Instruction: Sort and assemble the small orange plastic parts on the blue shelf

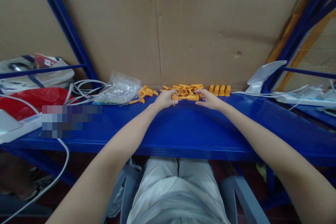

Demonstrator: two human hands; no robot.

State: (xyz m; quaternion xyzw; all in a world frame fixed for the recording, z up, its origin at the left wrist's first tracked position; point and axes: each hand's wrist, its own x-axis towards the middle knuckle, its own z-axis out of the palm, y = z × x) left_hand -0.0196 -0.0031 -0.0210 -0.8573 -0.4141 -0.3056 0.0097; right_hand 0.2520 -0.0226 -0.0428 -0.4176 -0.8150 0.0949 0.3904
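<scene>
A cluster of orange plastic parts point(183, 89) lies along the back of the blue table, against the cardboard. My left hand point(165, 100) is at the cluster's left end, its thumb and fingers curved around a small orange plastic part point(174, 97). At the right end, my right hand point(209, 100) has its thumb and fingers apart, close to the end of an orange tube-shaped part point(192, 98). Several orange caps point(219, 90) stand in a row just right of that hand. More orange pieces point(146, 93) with a thin chain lie left of my left hand.
A clear plastic bag point(118, 88) and white cables point(86, 85) lie at the left, near a red bag point(44, 99) and a power strip point(25, 126). A white plastic piece point(264, 75) leans by the right blue post. Cardboard point(223, 24) closes off the back.
</scene>
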